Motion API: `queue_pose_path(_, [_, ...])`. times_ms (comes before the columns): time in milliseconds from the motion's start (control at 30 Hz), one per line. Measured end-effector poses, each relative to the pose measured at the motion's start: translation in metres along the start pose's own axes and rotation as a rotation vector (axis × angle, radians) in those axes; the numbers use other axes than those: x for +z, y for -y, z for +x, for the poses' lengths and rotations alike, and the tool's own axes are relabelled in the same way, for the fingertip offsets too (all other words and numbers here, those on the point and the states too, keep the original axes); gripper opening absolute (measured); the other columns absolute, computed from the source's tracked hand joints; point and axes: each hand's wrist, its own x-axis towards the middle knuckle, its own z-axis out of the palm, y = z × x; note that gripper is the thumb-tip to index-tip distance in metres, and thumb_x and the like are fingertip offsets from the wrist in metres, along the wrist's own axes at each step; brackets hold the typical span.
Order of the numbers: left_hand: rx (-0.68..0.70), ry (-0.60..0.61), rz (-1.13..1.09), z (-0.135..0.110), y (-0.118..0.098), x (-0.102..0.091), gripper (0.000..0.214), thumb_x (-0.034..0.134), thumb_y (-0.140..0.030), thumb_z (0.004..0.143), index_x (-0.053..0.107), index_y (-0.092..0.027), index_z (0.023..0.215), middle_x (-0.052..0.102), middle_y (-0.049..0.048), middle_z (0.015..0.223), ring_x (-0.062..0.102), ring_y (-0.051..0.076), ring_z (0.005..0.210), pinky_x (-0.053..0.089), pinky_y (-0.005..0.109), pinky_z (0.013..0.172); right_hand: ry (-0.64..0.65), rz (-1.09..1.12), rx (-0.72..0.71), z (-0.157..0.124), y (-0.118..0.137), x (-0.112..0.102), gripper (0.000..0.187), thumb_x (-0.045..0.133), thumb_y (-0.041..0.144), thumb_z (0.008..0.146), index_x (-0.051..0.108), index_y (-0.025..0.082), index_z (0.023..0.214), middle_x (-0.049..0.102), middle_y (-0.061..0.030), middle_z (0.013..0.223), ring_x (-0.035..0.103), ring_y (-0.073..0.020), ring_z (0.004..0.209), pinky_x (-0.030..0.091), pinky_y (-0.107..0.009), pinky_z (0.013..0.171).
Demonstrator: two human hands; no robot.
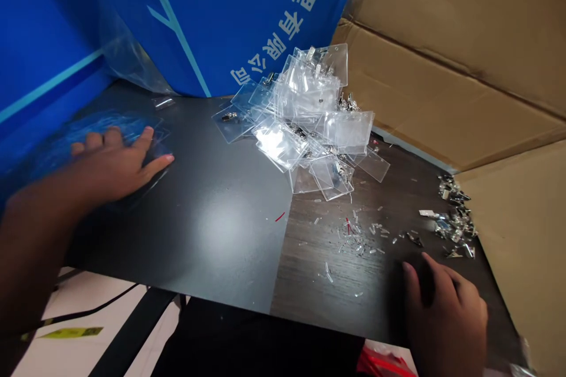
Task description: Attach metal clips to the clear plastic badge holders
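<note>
At the left of the table, my left hand (112,162) lies with its fingers spread over a pile of clear plastic sleeves (57,150). Part of that pile is hidden under the hand. Low on the right side, my right hand (448,312) is open above the dark wood-grain surface, thumb and forefinger apart and nothing seen between them. Just beyond its fingertips is a single metal clip (414,239). A heap of small metal clips (455,224) lies farther right. Toward the back middle, clear badge holders with metal clips (309,94) are stacked loosely.
Small clear plastic scraps (360,241) and red thread bits (280,217) are scattered on the table (221,235). Cardboard (442,82) walls in the right side, and a blue printed panel (212,12) stands at the back. A red item (387,362) shows below the front edge.
</note>
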Motion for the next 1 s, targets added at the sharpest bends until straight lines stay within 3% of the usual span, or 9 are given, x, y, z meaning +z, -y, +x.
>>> queue_pose_path(67, [-0.044, 0.008, 0.093, -0.021, -0.020, 0.000, 0.096, 0.024, -0.074, 0.113, 0.044, -0.003, 0.174, 0.053, 0.0378, 0.163, 0.051, 0.058, 0.144, 0.045, 0.079, 0.109, 0.008, 0.014, 0.033, 0.001, 0.003, -0.001, 0.083, 0.039, 0.077, 0.111, 0.083, 0.008, 0.124, 0.078, -0.0274, 0.115, 0.075, -0.0436, 0.106, 0.056, -0.060, 0.095])
queue_pose_path(200, [0.124, -0.089, 0.195, -0.059, -0.071, -0.011, 0.083, 0.021, -0.057, 0.117, 0.049, 0.002, 0.170, 0.051, 0.0392, 0.166, 0.057, 0.055, 0.138, 0.051, 0.068, 0.106, 0.020, 0.058, 0.077, 0.002, 0.008, -0.002, 0.066, 0.049, 0.067, 0.110, 0.084, 0.012, 0.118, 0.077, -0.0232, 0.116, 0.074, -0.0408, 0.108, 0.056, -0.056, 0.096])
queue_pose_path(267, [0.223, -0.070, 0.167, -0.073, -0.096, -0.017, 0.080, 0.023, -0.050, 0.117, 0.055, 0.006, 0.165, 0.058, 0.0404, 0.159, 0.059, 0.054, 0.135, 0.053, 0.064, 0.106, 0.024, 0.070, 0.093, 0.002, 0.007, -0.002, 0.060, 0.052, 0.063, 0.109, 0.085, 0.013, 0.116, 0.077, -0.0225, 0.117, 0.074, -0.0405, 0.108, 0.056, -0.055, 0.096])
queue_pose_path(367, [0.272, -0.045, 0.074, -0.086, -0.120, -0.027, 0.077, 0.022, -0.044, 0.118, 0.053, 0.007, 0.166, 0.052, 0.0418, 0.166, 0.054, 0.055, 0.146, 0.049, 0.067, 0.115, 0.043, 0.087, 0.109, 0.001, 0.006, -0.003, 0.054, 0.055, 0.059, 0.107, 0.084, 0.014, 0.117, 0.077, -0.0226, 0.121, 0.074, -0.0410, 0.111, 0.056, -0.055, 0.096])
queue_pose_path(467, [0.272, 0.036, -0.041, -0.085, -0.120, -0.036, 0.073, 0.031, -0.048, 0.119, 0.042, -0.003, 0.175, 0.037, 0.0371, 0.179, 0.041, 0.054, 0.162, 0.042, 0.070, 0.124, 0.063, 0.100, 0.124, 0.001, 0.005, -0.005, 0.050, 0.059, 0.057, 0.106, 0.085, 0.015, 0.118, 0.078, -0.0221, 0.123, 0.075, -0.0422, 0.113, 0.057, -0.056, 0.098])
queue_pose_path(600, [0.046, 0.024, -0.037, -0.073, -0.093, -0.041, 0.091, 0.039, -0.067, 0.115, 0.025, -0.004, 0.180, 0.008, 0.0411, 0.186, 0.014, 0.063, 0.171, 0.026, 0.085, 0.126, 0.068, 0.094, 0.154, 0.000, 0.006, -0.008, 0.050, 0.060, 0.057, 0.105, 0.085, 0.017, 0.121, 0.078, -0.0213, 0.124, 0.075, -0.0454, 0.116, 0.059, -0.059, 0.100])
queue_pose_path(733, [0.002, 0.120, -0.056, -0.070, -0.083, -0.041, 0.090, 0.028, -0.064, 0.117, 0.025, 0.002, 0.179, 0.014, 0.0457, 0.181, 0.019, 0.065, 0.169, 0.029, 0.083, 0.126, 0.065, 0.121, 0.164, 0.000, 0.005, -0.008, 0.049, 0.060, 0.057, 0.105, 0.084, 0.017, 0.122, 0.079, -0.0213, 0.124, 0.076, -0.0467, 0.117, 0.058, -0.062, 0.103])
queue_pose_path(1000, [0.132, 0.163, -0.185, -0.087, -0.118, -0.041, 0.079, 0.038, -0.057, 0.117, 0.033, -0.010, 0.179, 0.028, 0.0353, 0.180, 0.030, 0.056, 0.165, 0.033, 0.075, 0.128, 0.096, 0.121, 0.211, 0.002, 0.010, -0.010, 0.053, 0.057, 0.057, 0.104, 0.084, 0.016, 0.123, 0.079, -0.0218, 0.123, 0.074, -0.0489, 0.122, 0.057, -0.067, 0.107])
